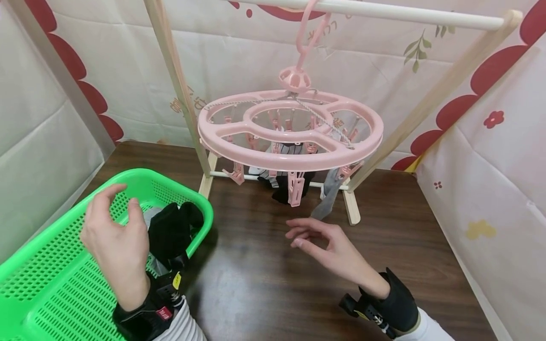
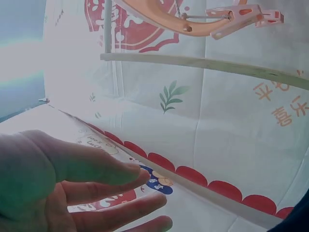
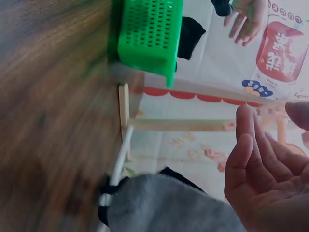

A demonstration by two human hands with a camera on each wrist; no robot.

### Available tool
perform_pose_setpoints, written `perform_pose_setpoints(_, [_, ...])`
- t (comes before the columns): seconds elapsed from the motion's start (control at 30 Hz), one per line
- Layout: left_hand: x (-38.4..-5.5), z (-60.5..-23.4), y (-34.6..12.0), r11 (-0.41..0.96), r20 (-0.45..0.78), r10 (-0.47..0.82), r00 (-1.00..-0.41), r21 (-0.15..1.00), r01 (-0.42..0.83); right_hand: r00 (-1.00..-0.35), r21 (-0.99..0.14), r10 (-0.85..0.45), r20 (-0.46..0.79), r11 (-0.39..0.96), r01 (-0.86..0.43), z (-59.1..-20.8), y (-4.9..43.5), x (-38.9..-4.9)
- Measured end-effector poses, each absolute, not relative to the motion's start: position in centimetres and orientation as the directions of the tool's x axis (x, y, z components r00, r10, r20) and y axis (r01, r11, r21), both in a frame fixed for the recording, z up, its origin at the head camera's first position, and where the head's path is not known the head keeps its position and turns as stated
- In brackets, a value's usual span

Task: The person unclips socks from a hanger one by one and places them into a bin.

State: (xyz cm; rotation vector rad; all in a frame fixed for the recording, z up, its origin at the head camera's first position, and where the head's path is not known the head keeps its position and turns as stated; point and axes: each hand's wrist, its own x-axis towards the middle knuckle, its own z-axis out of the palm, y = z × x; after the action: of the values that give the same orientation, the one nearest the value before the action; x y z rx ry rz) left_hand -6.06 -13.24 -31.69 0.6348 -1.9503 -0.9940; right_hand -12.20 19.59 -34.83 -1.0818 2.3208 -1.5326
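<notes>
One grey sock point(image 1: 326, 199), long axis slanting, lower end down-left, hangs near my loose-fingered right hand point(image 1: 339, 248); my left hand point(image 1: 121, 239) is likewise relaxed.

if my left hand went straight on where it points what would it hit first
Probably the white wall sheet; your left hand appears above the green plastic basket, with nothing visibly nearer, though depth is unclear.

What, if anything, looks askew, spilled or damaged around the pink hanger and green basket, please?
Nothing stands out: the pink round clip hanger hangs from the white rod, the gray sock dangles from it, and the black cloth sits in the green basket, with no visible spill or damage.
</notes>
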Motion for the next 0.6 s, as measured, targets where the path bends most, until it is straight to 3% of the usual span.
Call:
perform_pose_setpoints(0.4, [-6.3,-31.3,-12.5,0.6,0.461,-0.658,-0.595,0.799,-0.044,-0.755,-0.802,-0.573,0.319,0.261,-0.537,-31.3,22.7,-12.8])
perform_pose_setpoints(0.6, [-6.7,-31.2,-12.1,0.637,0.508,-0.608,-0.611,0.771,0.007,-0.81,-0.774,-0.482,0.334,0.35,-0.527,-29.6,24.7,-13.7])
